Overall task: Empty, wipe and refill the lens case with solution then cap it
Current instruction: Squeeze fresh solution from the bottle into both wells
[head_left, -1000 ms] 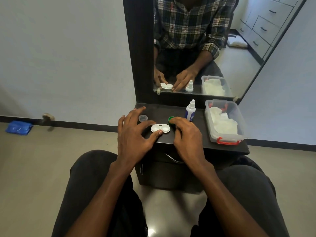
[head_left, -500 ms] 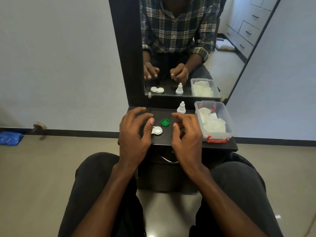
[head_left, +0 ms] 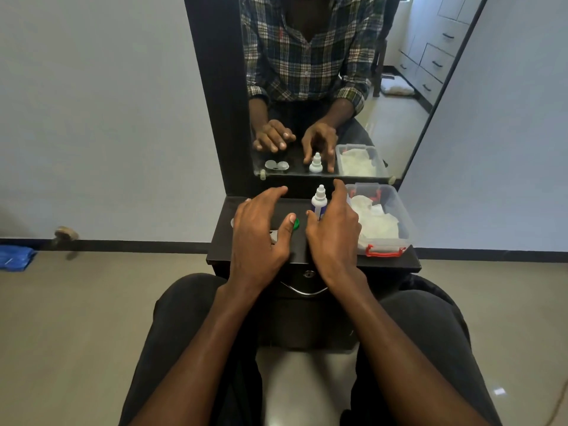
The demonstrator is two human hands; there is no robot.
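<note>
The white lens case lies on the small black table, almost wholly hidden under my left hand. That hand hovers over it with fingers apart. A green cap peeks out just past my left thumb. A sliver of a clear cap shows at the hand's left edge. The white solution bottle stands upright at the back of the table. My right hand is spread around it, thumb on its left, fingers on its right, not closed on it.
A clear plastic box with red latches holds white tissues at the table's right end, right beside my right hand. A mirror stands against the table's back edge. My knees are under the table's front, by a drawer handle.
My right hand moved forward from near the green cap to the solution bottle. My left hand stays over the lens case and now hides more of it.
</note>
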